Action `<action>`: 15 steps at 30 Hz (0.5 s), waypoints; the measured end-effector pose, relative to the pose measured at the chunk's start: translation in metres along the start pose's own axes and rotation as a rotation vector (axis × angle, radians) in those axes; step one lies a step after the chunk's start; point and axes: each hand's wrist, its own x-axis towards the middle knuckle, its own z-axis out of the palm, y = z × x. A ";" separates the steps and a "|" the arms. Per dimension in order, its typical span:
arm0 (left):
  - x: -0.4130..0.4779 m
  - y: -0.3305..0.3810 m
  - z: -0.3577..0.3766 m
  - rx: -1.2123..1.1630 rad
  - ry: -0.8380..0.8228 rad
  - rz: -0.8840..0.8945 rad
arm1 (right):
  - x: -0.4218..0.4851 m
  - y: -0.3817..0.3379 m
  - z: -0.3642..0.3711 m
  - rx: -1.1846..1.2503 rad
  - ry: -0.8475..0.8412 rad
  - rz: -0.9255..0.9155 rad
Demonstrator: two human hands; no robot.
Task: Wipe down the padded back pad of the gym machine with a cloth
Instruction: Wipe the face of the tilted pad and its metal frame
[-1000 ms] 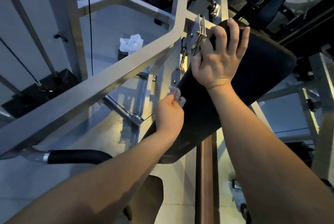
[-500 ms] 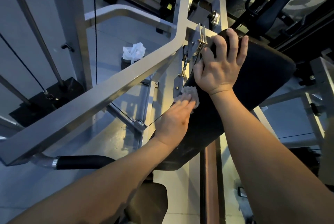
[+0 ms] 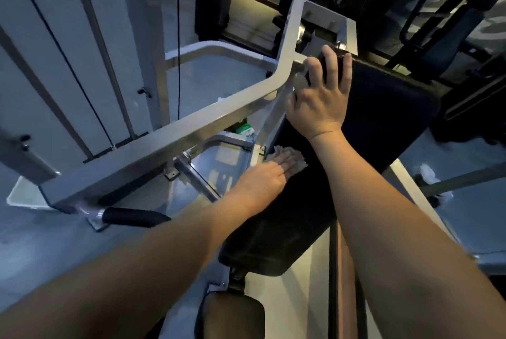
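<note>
Back pad: the black padded back pad (image 3: 383, 125) of the gym machine slopes from the far right down to the near centre, between the person's two bare forearms.
Cloth: a small pale grey crumpled cloth (image 3: 297, 160) lies on the pad's left part, just below the right wrist.
Left hand: the left hand (image 3: 269, 174) lies flat, fingers straight and together, pressing the cloth onto the pad and gripping nothing.
Right hand: the right hand (image 3: 319, 97) holds the pad's far left corner, fingers spread and curled over its top edge.
Since a second ago: the left hand was then bunched at the pad's left edge; half a second ago it was already flat on the cloth, closer under the right wrist. The right hand's hold has stayed.
Frame: a silver square-section metal bar (image 3: 191, 130) runs left of the pad, ending near left in a black foam handle (image 3: 134, 216).
Writing: a green and white packet (image 3: 243, 129) shows under the bar, too blurred to read.
</note>
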 end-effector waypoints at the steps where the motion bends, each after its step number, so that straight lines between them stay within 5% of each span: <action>1: 0.004 -0.002 -0.002 0.071 -0.054 -0.015 | 0.000 0.002 -0.002 0.013 -0.029 -0.009; 7: -0.001 0.038 -0.052 -0.395 -0.560 -0.641 | -0.017 0.016 -0.033 0.270 -0.146 -0.089; 12: -0.027 0.055 -0.049 -0.924 -0.014 -0.949 | -0.110 0.027 -0.054 0.669 -0.224 -0.036; 15: -0.023 0.082 -0.072 -1.076 0.166 -0.990 | -0.170 0.036 -0.062 0.900 -0.308 0.065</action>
